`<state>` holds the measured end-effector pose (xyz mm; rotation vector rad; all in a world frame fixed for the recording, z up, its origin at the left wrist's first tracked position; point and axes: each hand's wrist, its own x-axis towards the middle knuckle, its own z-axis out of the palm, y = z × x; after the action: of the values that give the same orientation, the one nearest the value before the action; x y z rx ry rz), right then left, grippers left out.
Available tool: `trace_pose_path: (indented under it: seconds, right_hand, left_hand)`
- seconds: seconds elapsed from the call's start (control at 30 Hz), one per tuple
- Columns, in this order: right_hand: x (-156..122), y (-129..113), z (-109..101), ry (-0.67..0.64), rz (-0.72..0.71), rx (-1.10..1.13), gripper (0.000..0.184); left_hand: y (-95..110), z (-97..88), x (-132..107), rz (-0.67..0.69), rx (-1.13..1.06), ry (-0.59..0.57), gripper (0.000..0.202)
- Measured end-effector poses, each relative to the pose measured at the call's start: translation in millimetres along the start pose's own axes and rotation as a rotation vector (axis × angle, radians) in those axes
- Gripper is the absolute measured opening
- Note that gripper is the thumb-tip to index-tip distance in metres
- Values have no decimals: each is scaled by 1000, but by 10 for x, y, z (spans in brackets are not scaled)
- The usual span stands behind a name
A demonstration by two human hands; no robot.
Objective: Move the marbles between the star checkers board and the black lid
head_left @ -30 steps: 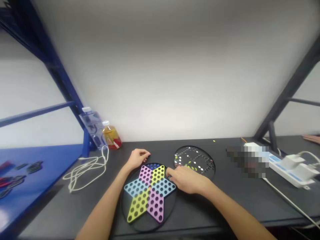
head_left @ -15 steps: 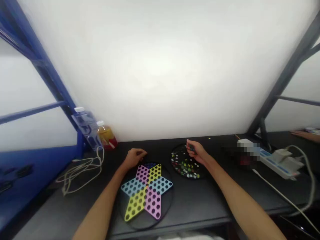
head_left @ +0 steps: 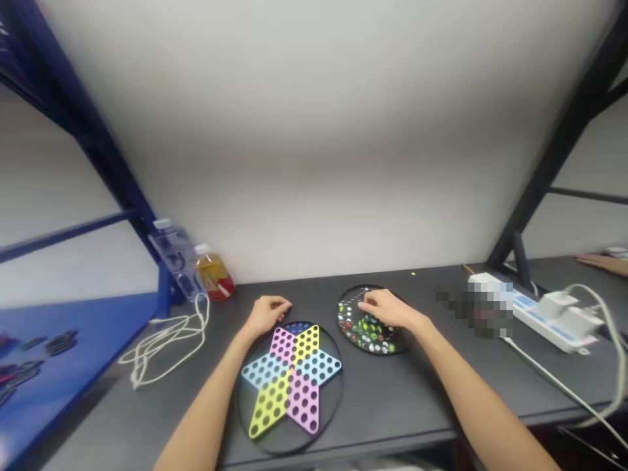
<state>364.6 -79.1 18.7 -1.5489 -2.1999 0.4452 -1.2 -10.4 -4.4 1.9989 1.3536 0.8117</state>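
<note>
My left hand [head_left: 267, 313] rests on the dark table with its fingers curled together, by the top of a star-shaped Chinese checkers board [head_left: 305, 366]. Whatever its fingers may hold is hidden. The board has pink, yellow and light blue points full of holes; dark blue marbles [head_left: 298, 328] fill its far point. Palm down, my right hand [head_left: 386, 307] is over a round dark tray [head_left: 349, 340] with its fingers bent toward the contents. Green, yellow, white and red marbles [head_left: 369, 329] lie loose in that tray. The right palm and anything under it are out of sight.
A clear bottle [head_left: 176, 255] and a yellow-red drink bottle [head_left: 214, 273] stand back left, behind a tangled white cable [head_left: 169, 340]. At right lies a white power strip [head_left: 532, 311] with plugs and a cord. Another person's hand [head_left: 601, 263] shows at the far right.
My right hand has turned from palm up, with something dark in its fingers, to palm down and dropped lower over the tray. My left hand stays by the board. The view has shifted slightly.
</note>
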Motion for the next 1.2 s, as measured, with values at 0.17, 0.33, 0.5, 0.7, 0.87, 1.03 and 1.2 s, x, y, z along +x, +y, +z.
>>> trace_pose_path:
  seconds: [0.17,0.33,0.5,0.7,0.87,1.03,1.2]
  right_hand:
    - [-45,-5,-62,-69,70,221,42]
    - [-53,47,-81,-102,200,362,40]
    - [-66,103,-111,-59,198,381,39]
    - [-75,153,-107,-61,180,410,39]
    - [-92,149,-137,-70,219,381,37]
    - [-92,80,-198,36,129,147,35]
    - [-61,-279,-94,197,-25,137,24]
  left_hand:
    - [16,5,9,-17,-15,-7,41]
    - [106,-129,-32,-19,-30,-87,42]
    - [329,-421,-181,-59,-2,-358,39]
    - [487,-602,-281,-96,8,-550,37]
    - [463,-623,-290,-109,22,-570,32]
    - [428,-605,-279,-54,41,-576,30]
    - [521,-393,-233,74,44,-495,29]
